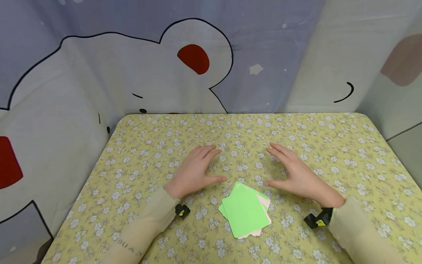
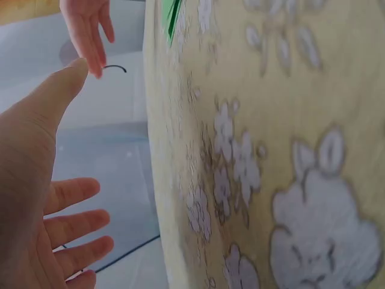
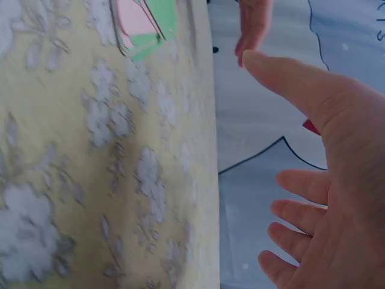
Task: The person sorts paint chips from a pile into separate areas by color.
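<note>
A loose stack of green and pale pink square cards (image 1: 246, 212) lies on the flowered tablecloth, its pieces turned at different angles with a green one on top. To its upper left, my left hand (image 1: 196, 170) is held with fingers extended and thumb apart, gripping nothing. My right hand (image 1: 296, 176) mirrors it at the upper right of the stack, also holding nothing. Neither hand touches the cards. In the right wrist view, pink and green card edges (image 3: 144, 27) show near the top; the left wrist view catches only a green corner (image 2: 171, 18).
The yellow tablecloth (image 1: 158, 146) with white flowers covers the whole table. Behind and beside it hangs a curtain (image 1: 263, 44) with cartoon shapes. Small black wrist devices (image 1: 182, 211) sit at both cuffs.
</note>
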`<action>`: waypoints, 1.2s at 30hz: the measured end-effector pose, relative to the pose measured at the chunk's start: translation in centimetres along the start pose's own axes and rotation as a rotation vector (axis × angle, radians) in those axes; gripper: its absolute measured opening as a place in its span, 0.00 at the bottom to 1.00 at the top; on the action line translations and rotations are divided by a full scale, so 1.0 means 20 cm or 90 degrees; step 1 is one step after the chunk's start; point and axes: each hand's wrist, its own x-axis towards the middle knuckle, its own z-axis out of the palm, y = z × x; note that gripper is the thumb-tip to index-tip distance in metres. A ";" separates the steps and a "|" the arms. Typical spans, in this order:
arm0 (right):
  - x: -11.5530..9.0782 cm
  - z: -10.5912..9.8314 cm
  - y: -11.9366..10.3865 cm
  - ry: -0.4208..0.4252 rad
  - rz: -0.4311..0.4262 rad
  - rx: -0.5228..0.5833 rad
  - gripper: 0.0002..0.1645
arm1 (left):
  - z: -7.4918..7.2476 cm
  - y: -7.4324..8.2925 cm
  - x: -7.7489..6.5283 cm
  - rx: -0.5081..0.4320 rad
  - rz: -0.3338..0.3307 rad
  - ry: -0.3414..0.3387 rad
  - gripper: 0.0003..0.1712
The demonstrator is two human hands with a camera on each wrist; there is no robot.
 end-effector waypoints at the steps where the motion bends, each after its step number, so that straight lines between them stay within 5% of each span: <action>1: 0.00 0.01 0.00 -0.007 -0.005 0.005 0.63 | 0.00 0.01 0.00 0.000 0.005 -0.002 0.57; 13: -0.04 0.07 -0.10 -0.074 -0.056 0.022 0.73 | 0.00 0.12 -0.06 -0.015 0.065 -0.021 0.60; 23: -0.08 0.11 -0.19 -0.187 -0.095 0.008 0.74 | 0.01 0.21 -0.12 -0.028 0.104 -0.056 0.63; 36: -0.13 0.18 -0.21 -0.192 -0.101 -0.011 0.68 | 0.04 0.33 -0.19 -0.060 0.129 -0.126 0.61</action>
